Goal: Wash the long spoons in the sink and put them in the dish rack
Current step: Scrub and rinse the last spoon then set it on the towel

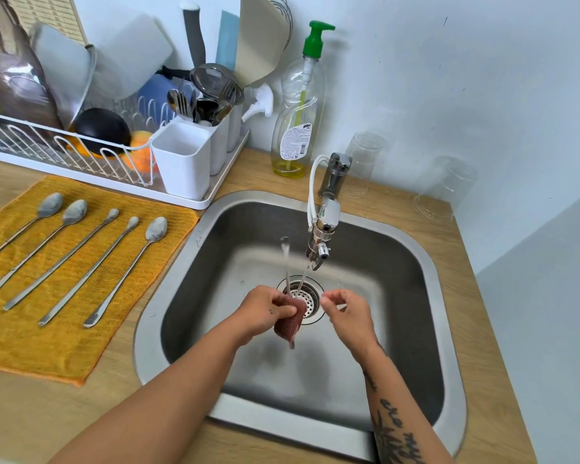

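Observation:
Over the sink [426,262] drain, my left hand [265,309] grips a reddish scrub cloth [290,321] wrapped round the handle of a long spoon [285,252]. The spoon stands nearly upright, bowl up, beside the thin water stream from the faucet [329,216]. My right hand [347,316] hovers just right of the cloth with its fingers curled; I see nothing in it. Several more long spoons [81,259] with grey-smeared bowls lie side by side on a yellow towel [47,343] left of the sink. The white dish rack [98,162] stands behind the towel.
The rack holds bowls, boards and a white cutlery holder [185,162] at its near right corner, with cutlery in the cups behind. A soap bottle [297,105] stands behind the sink. Two upturned clear glasses [446,192] sit on the counter at the right.

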